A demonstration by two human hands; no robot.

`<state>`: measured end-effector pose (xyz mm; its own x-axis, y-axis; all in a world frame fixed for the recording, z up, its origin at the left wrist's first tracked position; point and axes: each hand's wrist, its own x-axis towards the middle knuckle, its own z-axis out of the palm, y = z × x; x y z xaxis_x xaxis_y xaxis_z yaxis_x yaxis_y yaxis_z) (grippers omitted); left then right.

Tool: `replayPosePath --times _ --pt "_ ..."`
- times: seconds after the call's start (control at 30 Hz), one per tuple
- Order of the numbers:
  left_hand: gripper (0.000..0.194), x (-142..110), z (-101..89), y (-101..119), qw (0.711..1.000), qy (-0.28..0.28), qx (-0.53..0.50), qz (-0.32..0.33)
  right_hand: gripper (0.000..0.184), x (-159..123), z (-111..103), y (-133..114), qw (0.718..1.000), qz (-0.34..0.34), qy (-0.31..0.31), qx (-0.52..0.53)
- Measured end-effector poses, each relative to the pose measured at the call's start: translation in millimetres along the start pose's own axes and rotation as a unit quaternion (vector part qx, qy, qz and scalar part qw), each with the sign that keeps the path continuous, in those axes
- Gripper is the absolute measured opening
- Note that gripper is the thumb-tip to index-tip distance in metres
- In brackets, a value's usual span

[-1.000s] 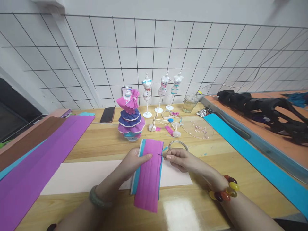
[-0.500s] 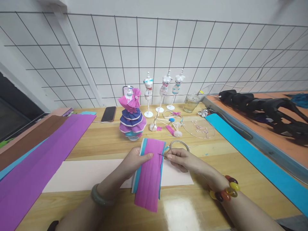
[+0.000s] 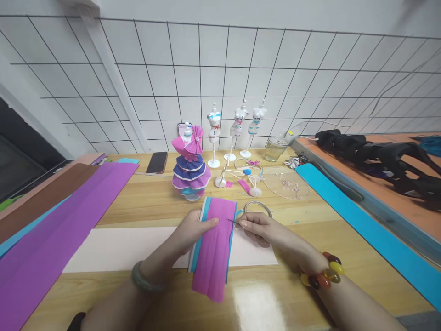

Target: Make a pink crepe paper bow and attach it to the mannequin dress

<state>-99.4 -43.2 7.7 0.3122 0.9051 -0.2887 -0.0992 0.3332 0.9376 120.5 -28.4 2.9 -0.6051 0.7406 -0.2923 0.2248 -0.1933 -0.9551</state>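
Note:
My left hand (image 3: 197, 230) grips a folded strip of pink crepe paper (image 3: 214, 257), thumb on top and fingers hidden beneath. Under the pink layer, a blue layer with a white edge shows along the left side. My right hand (image 3: 255, 227) is closed on a thin dark pointed tool (image 3: 231, 221), whose tip lies over the pink paper near its right edge; most of the tool is hidden by the fingers, so its kind is unclear. Beneath both hands lies a long pale pink paper strip (image 3: 124, 248). A roll of tape (image 3: 258, 203) sits just behind my right hand.
Behind stand a doll mannequin in a ruffled paper dress (image 3: 191, 172) and three white mannequins, one at the left (image 3: 214, 131). A glass (image 3: 275, 148), a phone (image 3: 157, 162) and beads (image 3: 289, 186) lie around. Purple paper (image 3: 82, 225) flanks the left, blue paper (image 3: 361, 225) the right.
The whole view has shifted slightly, with things appearing a little farther right. The lower end of the pink paper has lifted a little; both hands keep nearly the same pose and hold.

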Motion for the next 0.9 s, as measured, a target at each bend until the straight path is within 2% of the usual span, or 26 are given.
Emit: replayPosePath --times 0.23,0.4,0.47,0.57,0.7,0.77,0.83,0.9 --pt "0.028 1 -1.2 1 1.000 0.001 0.007 -0.001 0.032 -1 -1 1 1.000 0.004 0.006 -0.018" --pt "0.029 3 -6.2 2 0.999 0.048 0.016 0.010 0.035 -2 -8 -2 0.987 -0.042 0.044 -0.147" --pt "0.030 4 -9.8 3 0.997 0.069 0.021 0.017 0.035 -2 -11 -3 0.970 -0.058 0.077 -0.221" --pt "0.032 3 -14.4 6 0.995 0.090 0.027 0.032 0.032 -3 -8 -5 0.938 -0.072 0.093 -0.326" --pt "0.031 1 -16.3 10 0.995 0.079 0.040 0.039 0.026 -8 5 -12 0.886 -0.109 0.101 -0.439" --pt "0.031 1 -16.0 11 0.996 0.070 0.047 0.037 0.027 -8 5 -17 0.860 -0.135 0.109 -0.480" --pt "0.032 1 -15.6 10 0.996 0.063 0.053 0.033 0.031 -1 -5 -21 0.844 -0.152 0.151 -0.492" --pt "0.032 1 -15.1 9 0.996 0.052 0.058 0.031 0.033 11 -26 -25 0.832 -0.152 0.246 -0.474"
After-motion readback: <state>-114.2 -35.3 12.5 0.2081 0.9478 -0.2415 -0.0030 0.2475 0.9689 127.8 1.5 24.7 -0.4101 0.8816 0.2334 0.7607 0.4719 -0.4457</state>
